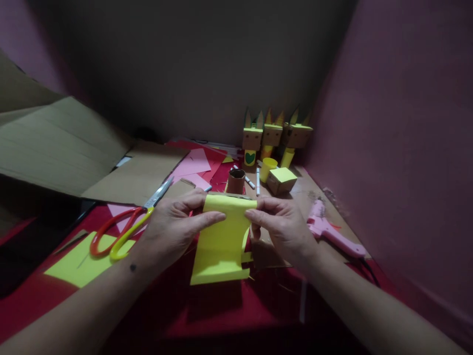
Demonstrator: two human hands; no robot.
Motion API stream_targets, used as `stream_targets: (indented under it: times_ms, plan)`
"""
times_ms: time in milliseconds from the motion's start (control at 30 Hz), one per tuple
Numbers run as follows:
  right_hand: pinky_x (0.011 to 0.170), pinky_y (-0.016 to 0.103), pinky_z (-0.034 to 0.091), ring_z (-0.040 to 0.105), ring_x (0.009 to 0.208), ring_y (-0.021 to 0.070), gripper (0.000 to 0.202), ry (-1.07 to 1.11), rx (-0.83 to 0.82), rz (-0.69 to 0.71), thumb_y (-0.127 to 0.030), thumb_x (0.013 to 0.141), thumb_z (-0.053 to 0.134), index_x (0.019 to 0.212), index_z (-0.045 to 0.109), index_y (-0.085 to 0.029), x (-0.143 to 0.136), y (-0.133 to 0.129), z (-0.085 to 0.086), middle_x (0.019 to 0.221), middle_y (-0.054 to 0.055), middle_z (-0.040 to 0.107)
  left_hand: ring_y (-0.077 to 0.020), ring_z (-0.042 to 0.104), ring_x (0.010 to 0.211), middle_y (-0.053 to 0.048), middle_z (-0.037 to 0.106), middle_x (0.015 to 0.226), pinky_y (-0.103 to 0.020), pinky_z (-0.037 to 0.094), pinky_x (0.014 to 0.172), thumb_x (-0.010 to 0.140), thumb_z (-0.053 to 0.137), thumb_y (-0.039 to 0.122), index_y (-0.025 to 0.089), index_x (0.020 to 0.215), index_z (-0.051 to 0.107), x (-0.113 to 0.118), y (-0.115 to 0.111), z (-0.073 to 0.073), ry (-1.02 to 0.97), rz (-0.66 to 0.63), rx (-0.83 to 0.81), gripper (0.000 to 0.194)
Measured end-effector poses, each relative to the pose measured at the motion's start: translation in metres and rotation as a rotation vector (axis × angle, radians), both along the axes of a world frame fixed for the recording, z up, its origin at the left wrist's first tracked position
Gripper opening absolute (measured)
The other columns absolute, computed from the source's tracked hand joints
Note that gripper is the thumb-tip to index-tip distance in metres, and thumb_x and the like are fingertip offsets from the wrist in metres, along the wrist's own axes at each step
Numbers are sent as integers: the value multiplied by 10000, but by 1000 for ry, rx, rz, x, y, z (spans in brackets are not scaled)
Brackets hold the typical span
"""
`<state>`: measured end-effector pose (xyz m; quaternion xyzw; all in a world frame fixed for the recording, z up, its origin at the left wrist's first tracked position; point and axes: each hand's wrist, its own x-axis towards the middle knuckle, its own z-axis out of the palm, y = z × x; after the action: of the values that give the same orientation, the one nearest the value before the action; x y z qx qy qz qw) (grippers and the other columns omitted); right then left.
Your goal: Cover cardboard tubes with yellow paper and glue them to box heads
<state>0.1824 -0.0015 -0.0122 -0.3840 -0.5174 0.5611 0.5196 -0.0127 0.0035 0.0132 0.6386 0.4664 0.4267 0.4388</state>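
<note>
Centrally, a yellow sheet [223,239] hangs over a red surface [218,318], left hand [181,219] pinching its upper left corner, right hand [283,222] pinching its upper right, scissors [138,219] near the left hand, pink glue gun [330,231] near the right, cardboard figures [272,134] behind.

"What is the left hand [181,217] doing?"

"It's pinching a yellow sheet [223,236] near its eleven o'clock corner, and the right hand [281,222] is pinching it near one o'clock."

"And what is surrounding the sheet?"

"Scissors [139,211] are lying at nine, a pink glue gun [332,233] at three; a brown tube [235,184] is standing at twelve, three box-headed figures [272,134] farther off at one."
</note>
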Motion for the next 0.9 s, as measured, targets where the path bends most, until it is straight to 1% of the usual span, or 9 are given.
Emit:
stream_targets:
  times_ms: [133, 233, 300, 367, 467, 567, 733, 800, 900]
  plan:
    - [509, 245, 526, 595, 515, 106, 250, 131, -21, 91, -407, 803, 716, 738, 718, -165, 3, 4, 0, 593, 2, 648, -181, 588, 819, -9, 643, 835, -276, 496, 711, 741, 773, 338, 222, 835, 756, -6, 8, -5, -102, -20, -75, 150]
    - [501, 235, 519, 612, 551, 106, 189, 209, 0, -18, -357, 769, 754, 820, 746, -175, 6, 7, 2, 707, 26, 715, -214, 619, 899, -36, 669, 942, -340, 518, 823, 711, 804, 328, 201, 828, 749, -10, 15, -10, -202, -5, -109, 181]
    - [448, 199, 465, 587, 505, 83, 118, 186, 16, -105, -281, 742, 779, 790, 749, -178, 9, 7, 5, 689, 18, 720, -202, 622, 879, -37, 671, 938, -345, 522, 835, 692, 820, 316, 196, 822, 747, -10, 18, -11, -249, 9, -139, 191]
    - [406, 184, 418, 554, 456, 73, 108, 153, 10, -127, -261, 739, 783, 708, 726, -174, 11, 6, 7, 612, 7, 696, -194, 627, 868, -38, 677, 926, -340, 524, 835, 671, 830, 291, 187, 799, 743, -8, 19, -9, -298, 12, -177, 186]
    - [384, 190, 394, 534, 436, 76, 174, 109, 15, -124, -260, 714, 800, 628, 672, -180, 13, 5, 13, 563, -7, 668, -217, 649, 863, -56, 699, 891, -337, 535, 792, 622, 842, 264, 164, 718, 722, -6, 19, -4, -363, 38, -259, 182]
    - [388, 194, 389, 509, 433, 72, 170, 90, 39, -148, -253, 690, 809, 641, 660, -187, 12, 8, 19, 539, -28, 636, -226, 662, 811, -75, 725, 829, -319, 546, 723, 575, 853, 247, 153, 711, 737, -6, 21, -3, -400, 58, -332, 202]
    - [425, 208, 420, 523, 461, 74, 171, 57, 133, -100, -235, 686, 803, 668, 644, -175, 8, 17, 20, 581, -24, 642, -176, 666, 738, -58, 742, 767, -259, 546, 690, 599, 836, 235, 159, 721, 758, -13, 28, -9, -457, -23, -388, 163]
    - [436, 211, 421, 509, 453, 71, 180, 25, 162, -87, -258, 727, 775, 685, 619, -178, 7, 19, 17, 558, -38, 612, -160, 655, 673, -60, 727, 719, -243, 541, 621, 616, 824, 269, 163, 721, 755, -16, 30, -11, -433, -70, -394, 165]
    - [454, 220, 413, 489, 462, 71, 210, -57, 185, -130, -279, 761, 739, 682, 565, -193, 7, 18, 10, 544, -58, 559, -150, 632, 598, -65, 708, 697, -231, 509, 510, 680, 767, 325, 166, 753, 748, -17, 31, -12, -284, -87, -309, 177]
